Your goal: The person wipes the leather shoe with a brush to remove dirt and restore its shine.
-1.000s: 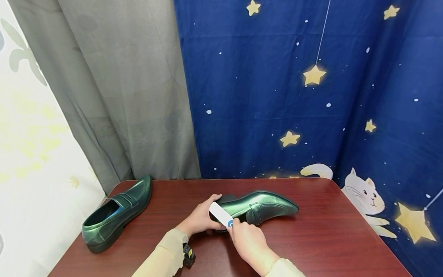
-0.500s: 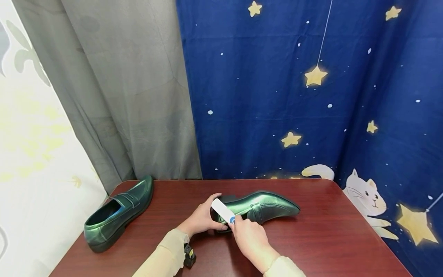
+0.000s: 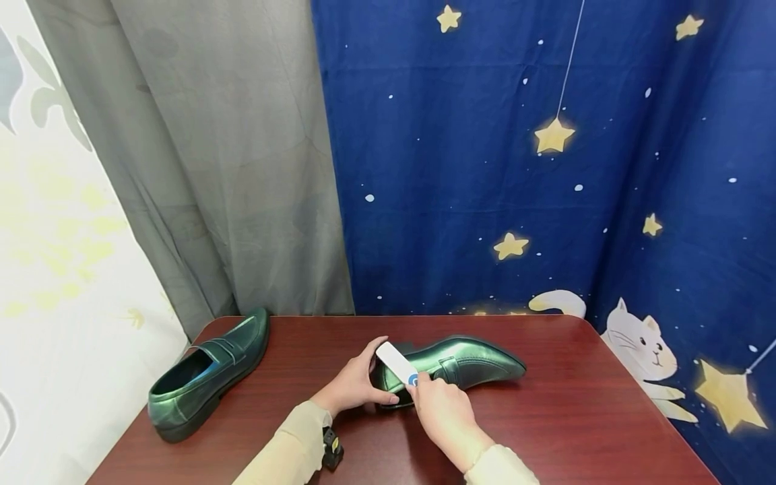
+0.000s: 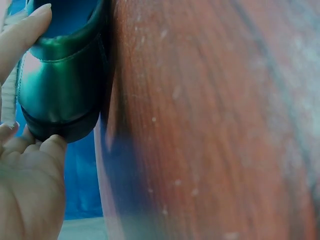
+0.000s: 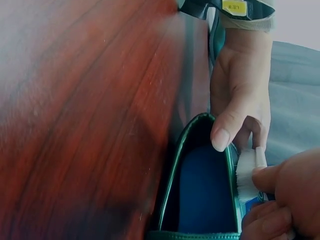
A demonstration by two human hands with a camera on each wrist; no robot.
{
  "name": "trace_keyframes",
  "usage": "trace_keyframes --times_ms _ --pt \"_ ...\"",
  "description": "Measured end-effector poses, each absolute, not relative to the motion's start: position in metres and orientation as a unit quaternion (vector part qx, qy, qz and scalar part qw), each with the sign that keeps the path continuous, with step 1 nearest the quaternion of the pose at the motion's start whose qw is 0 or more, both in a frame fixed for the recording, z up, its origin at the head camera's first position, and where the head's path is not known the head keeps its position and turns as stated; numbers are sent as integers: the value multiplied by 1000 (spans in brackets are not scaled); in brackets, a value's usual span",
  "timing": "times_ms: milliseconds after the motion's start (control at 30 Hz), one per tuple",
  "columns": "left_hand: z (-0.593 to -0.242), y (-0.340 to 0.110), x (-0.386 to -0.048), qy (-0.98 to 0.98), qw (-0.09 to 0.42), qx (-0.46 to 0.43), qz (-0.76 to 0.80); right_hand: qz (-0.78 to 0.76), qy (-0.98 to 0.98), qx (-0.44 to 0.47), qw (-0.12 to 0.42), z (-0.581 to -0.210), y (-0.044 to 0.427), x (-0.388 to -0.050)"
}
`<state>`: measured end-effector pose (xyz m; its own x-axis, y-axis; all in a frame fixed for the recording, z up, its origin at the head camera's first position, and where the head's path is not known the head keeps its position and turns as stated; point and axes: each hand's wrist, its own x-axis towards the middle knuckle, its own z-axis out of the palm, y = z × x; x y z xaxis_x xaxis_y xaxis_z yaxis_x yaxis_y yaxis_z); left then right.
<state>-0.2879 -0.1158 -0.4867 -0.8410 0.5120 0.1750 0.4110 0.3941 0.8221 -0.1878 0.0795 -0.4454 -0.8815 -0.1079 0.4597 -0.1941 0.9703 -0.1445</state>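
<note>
- The left hand (image 3: 350, 385) is spread wide around the heel of a green shoe (image 3: 479, 360), thumb at the rim, fingers by the sole.
- That shoe lies tilted on the table (image 3: 570, 417), between its left and right edges — toe toward the right edge, mouth toward the near one.
- The right hand (image 3: 445, 414) has its fingers closed on a white brush (image 3: 396, 362); the bristles (image 5: 246, 172) seem to touch the shoe's side near the heel.
- Brushing looks underway there; how much is done cannot be told.
- A second shoe (image 3: 224, 350) stands by the table's far left corner — no hand on it, so perhaps left to do, or already finished.
</note>
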Motion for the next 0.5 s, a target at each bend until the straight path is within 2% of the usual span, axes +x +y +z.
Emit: trace_keyframes --times_ms 500 --pt "-487 -116 -289 844 41 287 452 116 -969 50 210 -435 107 -193"
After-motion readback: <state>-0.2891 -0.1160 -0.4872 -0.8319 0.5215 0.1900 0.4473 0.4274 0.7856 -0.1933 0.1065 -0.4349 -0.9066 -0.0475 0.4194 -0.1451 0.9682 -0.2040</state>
